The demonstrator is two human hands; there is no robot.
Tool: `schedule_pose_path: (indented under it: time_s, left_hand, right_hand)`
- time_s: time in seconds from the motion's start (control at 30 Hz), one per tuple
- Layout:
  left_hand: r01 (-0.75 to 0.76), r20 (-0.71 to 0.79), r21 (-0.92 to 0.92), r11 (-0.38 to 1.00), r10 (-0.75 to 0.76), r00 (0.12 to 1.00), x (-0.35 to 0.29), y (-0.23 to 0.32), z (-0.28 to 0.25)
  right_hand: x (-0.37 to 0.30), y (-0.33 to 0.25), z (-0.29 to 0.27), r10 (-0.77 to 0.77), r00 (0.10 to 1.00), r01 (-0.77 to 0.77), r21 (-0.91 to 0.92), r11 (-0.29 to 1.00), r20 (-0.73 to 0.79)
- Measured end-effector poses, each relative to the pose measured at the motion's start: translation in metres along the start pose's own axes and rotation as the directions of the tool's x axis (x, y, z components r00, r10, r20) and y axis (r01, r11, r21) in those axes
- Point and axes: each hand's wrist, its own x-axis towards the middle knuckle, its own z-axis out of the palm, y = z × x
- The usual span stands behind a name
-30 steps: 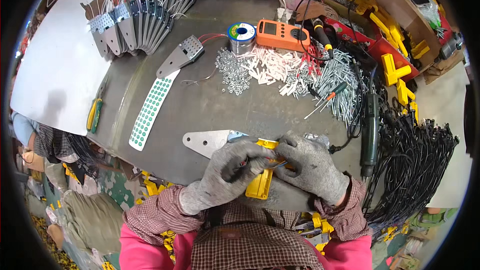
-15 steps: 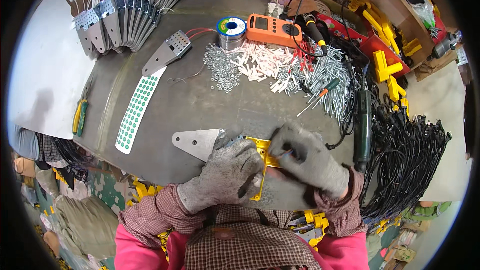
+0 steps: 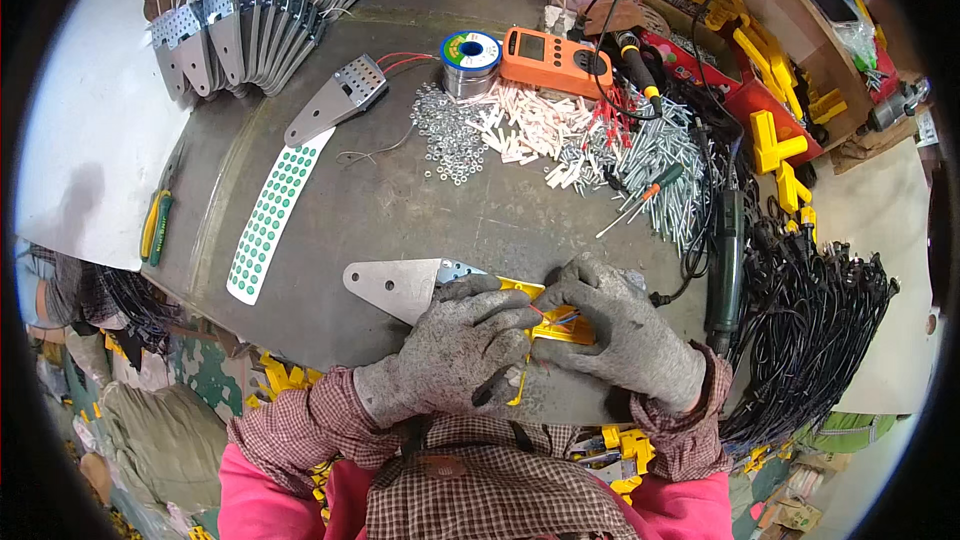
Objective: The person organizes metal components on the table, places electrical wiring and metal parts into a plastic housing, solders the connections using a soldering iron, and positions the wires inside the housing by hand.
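Note:
My gloved left hand [image 3: 460,340] is closed over a yellow plastic housing [image 3: 568,328], its fingers wrapped across the left part. From the housing's left end a grey tapered metal plate [image 3: 395,288] with two holes sticks out over the table. My gloved right hand [image 3: 625,332] grips the right side of the housing, thumb and fingers around its edges. Thin red and blue wires [image 3: 560,318] lie inside the housing between the two hands. My fingers hide much of the housing.
Ahead lie nuts [image 3: 452,135], pale sleeves [image 3: 530,120], screws [image 3: 665,175] and a screwdriver [image 3: 645,198]. Behind them stand a solder spool [image 3: 470,70] and an orange meter [image 3: 555,62]. Black cords [image 3: 810,330] and a dark green power tool [image 3: 726,265] lie right; a green-dotted sticker sheet [image 3: 275,220] and pliers [image 3: 157,225] left.
My right hand has turned and now grips the housing's right side instead of pinching above it. Red and blue wires now show inside. My left hand stays on the housing, its fingers shifted slightly.

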Motion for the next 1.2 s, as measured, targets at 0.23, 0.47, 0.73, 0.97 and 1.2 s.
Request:
schedule_pose_path:
  time_s: [0.23,0.47,0.73,0.97,1.2]
  left_hand:
    - [0.068,0.063,-0.003,0.998,-0.068,0.996,-0.003,0.002,0.003]
    - [0.258,-0.011,0.134,0.957,-0.259,0.966,0.05,0.024,-0.017]
    - [0.258,0.03,0.231,0.938,-0.271,0.962,0.058,0.006,-0.005]
    - [0.469,0.094,-0.662,0.584,-0.556,0.826,0.053,-0.002,-0.005]
    - [0.488,0.187,-0.783,0.386,-0.602,0.777,0.055,-0.006,-0.014]
  right_hand:
    - [0.005,0.021,-0.005,0.206,0.969,-0.18,0.182,0.967,-0.134]
    - [0.002,0.037,-0.006,0.414,0.903,-0.298,0.531,0.793,-0.113]
    - [0.001,0.033,-0.005,0.354,0.925,-0.267,0.427,0.864,-0.137]
    - [0.002,0.03,-0.003,0.256,0.949,-0.143,0.477,0.867,-0.182]
    - [0.008,0.025,0.001,0.35,0.925,-0.139,0.727,0.673,-0.146]
